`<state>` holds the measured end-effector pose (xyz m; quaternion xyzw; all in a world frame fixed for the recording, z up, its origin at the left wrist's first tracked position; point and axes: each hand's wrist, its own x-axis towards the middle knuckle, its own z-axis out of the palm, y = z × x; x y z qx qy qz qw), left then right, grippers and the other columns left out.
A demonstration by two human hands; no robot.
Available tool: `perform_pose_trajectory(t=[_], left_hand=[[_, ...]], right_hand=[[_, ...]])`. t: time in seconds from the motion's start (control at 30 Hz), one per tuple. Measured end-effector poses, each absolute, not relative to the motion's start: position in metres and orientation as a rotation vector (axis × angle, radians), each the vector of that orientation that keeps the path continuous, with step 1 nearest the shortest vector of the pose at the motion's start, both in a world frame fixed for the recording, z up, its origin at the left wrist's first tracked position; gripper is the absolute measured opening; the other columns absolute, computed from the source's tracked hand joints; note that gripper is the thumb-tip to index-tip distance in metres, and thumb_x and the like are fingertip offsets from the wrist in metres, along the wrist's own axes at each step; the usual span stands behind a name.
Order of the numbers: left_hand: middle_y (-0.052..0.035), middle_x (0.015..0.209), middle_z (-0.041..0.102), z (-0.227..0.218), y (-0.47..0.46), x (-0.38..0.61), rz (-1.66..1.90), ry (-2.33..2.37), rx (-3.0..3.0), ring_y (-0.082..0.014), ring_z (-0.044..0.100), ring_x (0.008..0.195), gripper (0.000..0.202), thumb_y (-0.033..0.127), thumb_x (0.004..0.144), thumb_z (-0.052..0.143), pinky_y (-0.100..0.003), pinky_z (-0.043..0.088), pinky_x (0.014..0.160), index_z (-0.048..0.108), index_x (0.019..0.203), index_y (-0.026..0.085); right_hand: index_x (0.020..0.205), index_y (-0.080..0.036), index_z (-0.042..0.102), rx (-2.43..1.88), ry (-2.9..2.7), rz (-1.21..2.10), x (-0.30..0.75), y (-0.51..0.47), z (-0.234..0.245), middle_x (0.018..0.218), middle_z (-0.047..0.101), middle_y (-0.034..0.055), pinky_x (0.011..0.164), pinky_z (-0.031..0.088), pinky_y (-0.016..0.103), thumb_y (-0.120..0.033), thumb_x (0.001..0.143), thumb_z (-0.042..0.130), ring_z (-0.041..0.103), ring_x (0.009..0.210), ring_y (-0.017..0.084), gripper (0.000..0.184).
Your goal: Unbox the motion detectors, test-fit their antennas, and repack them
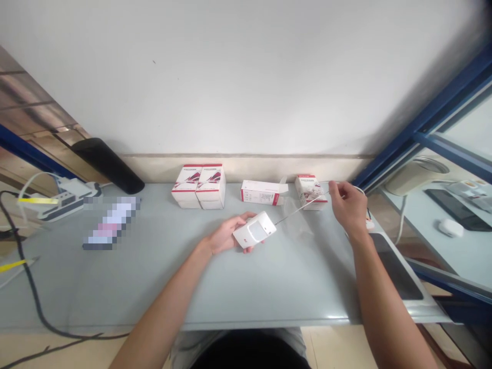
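Head view, looking down on a pale grey-blue table top (230, 292) against a white wall. Left hand (225, 234) is palm up, fingers curled under and grasping a white plastic PIR motion sensor (253, 230), which sits just above the table, its lens facing up. A thin white wire (302, 207) runs from the sensor's upper end toward the right hand (349, 206). Right hand looks pinched on the far end of the wire, thumb and fingers closed, though the exact grip is too small to tell. That hand is raised just beside a small white-and-red cardboard box (310, 192).

Further along the wall edge, a white-and-red carton lies on its side with a flap open (261, 193). Left of it, two upright white-and-red cartons (199, 185) stand touching each other. Far left: a black cylindrical object (109, 166), a white power strip (65, 199) with a yellow tag, a black cable (23, 251) and a pixelated flat item (111, 223). Beyond the blue metal window frame (423, 118) on the right, a second surface holds a black phone (453, 210) and a white earbud case (449, 228).
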<state>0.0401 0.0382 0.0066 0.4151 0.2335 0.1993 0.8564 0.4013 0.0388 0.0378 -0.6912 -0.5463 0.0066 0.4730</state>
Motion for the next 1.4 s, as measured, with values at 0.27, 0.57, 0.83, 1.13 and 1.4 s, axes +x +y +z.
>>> perform_pose_trajectory(t=[0.27,0.57,0.83,1.13,1.4], left_hand=[[-0.0154,0.11,0.077,0.005,0.04,0.04,0.42,0.468,0.852,-0.028,0.071,0.074,0.037,0.037,0.095,0.048,-0.036,0.044,0.067,0.052,0.129,0.025],[-0.0139,0.107,0.078,0.003,0.04,0.04,0.425,0.482,0.819,-0.0284,0.072,0.075,0.038,0.038,0.096,0.05,-0.037,0.046,0.068,0.052,0.132,0.026],[-0.0138,0.106,0.077,0.002,0.039,0.038,0.41,0.496,0.797,-0.0281,0.072,0.073,0.037,0.037,0.096,0.048,-0.037,0.045,0.068,0.051,0.131,0.026],[-0.0113,0.101,0.075,0.0,0.035,0.039,0.493,0.532,0.772,-0.0259,0.071,0.072,0.044,0.036,0.095,0.048,-0.034,0.043,0.066,0.05,0.137,0.025],[-0.0092,0.093,0.073,-0.001,0.035,0.043,0.567,0.505,0.771,-0.023,0.066,0.065,0.045,0.04,0.093,0.047,-0.032,0.038,0.063,0.05,0.134,0.021]], right_hand=[[0.09,-0.022,0.072,-1.591,-1.294,0.08,0.4,0.043,0.03,0.084,0.075,0.0062,0.071,0.049,0.034,-0.049,0.095,0.061,0.062,0.07,0.02,0.03],[0.106,-0.023,0.068,-1.389,-1.231,0.284,0.394,0.039,0.034,0.095,0.075,0.0047,0.052,0.039,0.029,-0.039,0.092,0.065,0.051,0.056,0.013,0.021],[0.095,-0.025,0.068,-1.272,-1.127,0.418,0.388,0.034,0.045,0.09,0.075,0.0037,0.049,0.036,0.03,-0.035,0.084,0.077,0.046,0.052,0.012,0.018],[0.108,-0.025,0.068,-1.353,-1.217,0.416,0.353,0.025,0.034,0.091,0.08,0.0067,0.057,0.047,0.033,-0.028,0.084,0.076,0.069,0.068,0.021,0.025],[0.133,-0.032,0.067,-1.257,-1.543,0.633,0.31,0.006,0.035,0.098,0.082,0.0029,0.071,0.053,0.04,-0.024,0.092,0.07,0.069,0.072,0.021,0.042]])
